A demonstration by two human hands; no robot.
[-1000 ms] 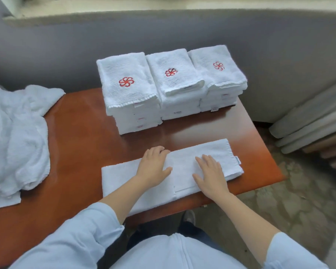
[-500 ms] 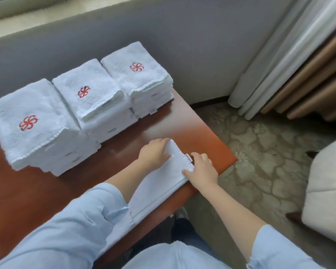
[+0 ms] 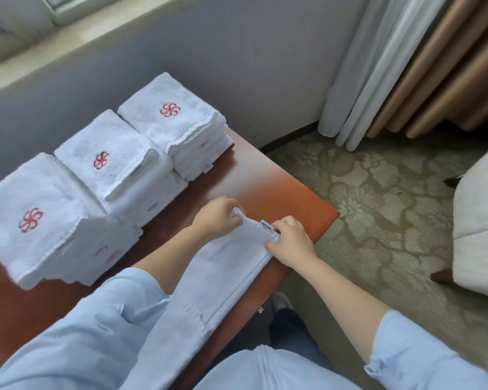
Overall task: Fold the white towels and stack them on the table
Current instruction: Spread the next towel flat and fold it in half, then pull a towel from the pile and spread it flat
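Table: reddish-brown wooden top (image 3: 288, 198); its right corner stands over patterned carpet (image 3: 378, 206).
Towel in work: one white towel (image 3: 231, 266), folded into a long strip, lies along the table's near edge. One end lies close to the right corner; the other runs under the left sleeve (image 3: 96, 333).
Left hand: the left hand (image 3: 217, 218) has its fingers curled over the far corner of the towel's end and grasps it.
Right hand: the right hand (image 3: 290, 240) grips the near corner of the same end, just beside a small sewn label (image 3: 266, 225).
Finished work: three stacks (image 3: 110, 161) of folded white towels stand in a close row along the table's far edge, each topped by a red emblem (image 3: 170, 110).
Surroundings: curtains (image 3: 406, 66) hang beyond the table; a pale upholstered chair (image 3: 479, 220) stands at the right.
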